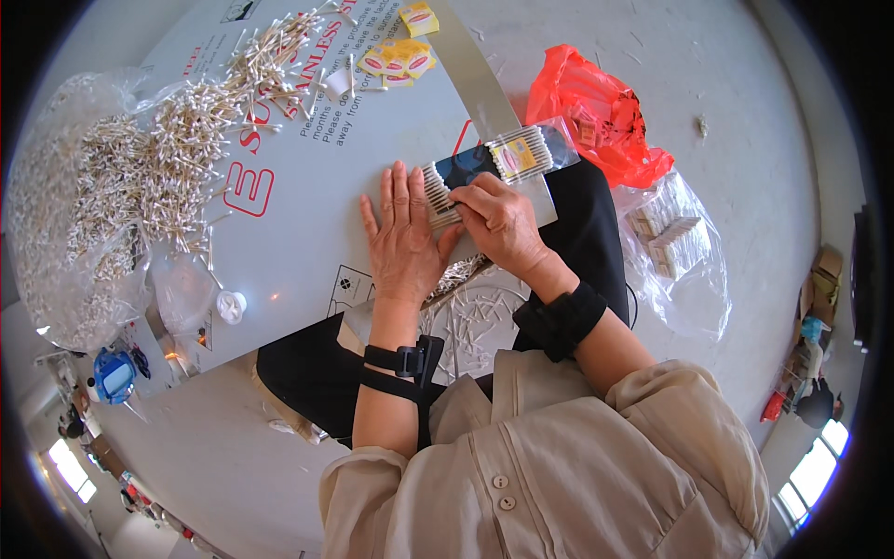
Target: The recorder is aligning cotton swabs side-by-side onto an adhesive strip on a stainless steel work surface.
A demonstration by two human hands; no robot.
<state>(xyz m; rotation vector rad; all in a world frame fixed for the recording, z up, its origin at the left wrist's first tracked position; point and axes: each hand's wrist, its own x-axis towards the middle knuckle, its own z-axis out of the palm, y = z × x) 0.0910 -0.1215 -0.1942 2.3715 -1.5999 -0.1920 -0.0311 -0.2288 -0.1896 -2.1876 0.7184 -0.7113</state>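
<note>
My left hand lies flat at the table's near edge, fingers stretched out, its thumb toward the swabs. Beside it is a flat row of cotton swabs under a dark strip. To its right, more swabs lie side by side with a yellow card on them, and a clear plastic sleeve sticks out past their end. My right hand is closed in a pinch over the near side of the left row. Its fingertips hide what they grip.
A large heap of loose cotton swabs covers the table's left part, partly in a clear bag. Yellow cards lie at the far edge. A red plastic bag and a clear bag of packs are at the right. Swabs lie below, between my legs.
</note>
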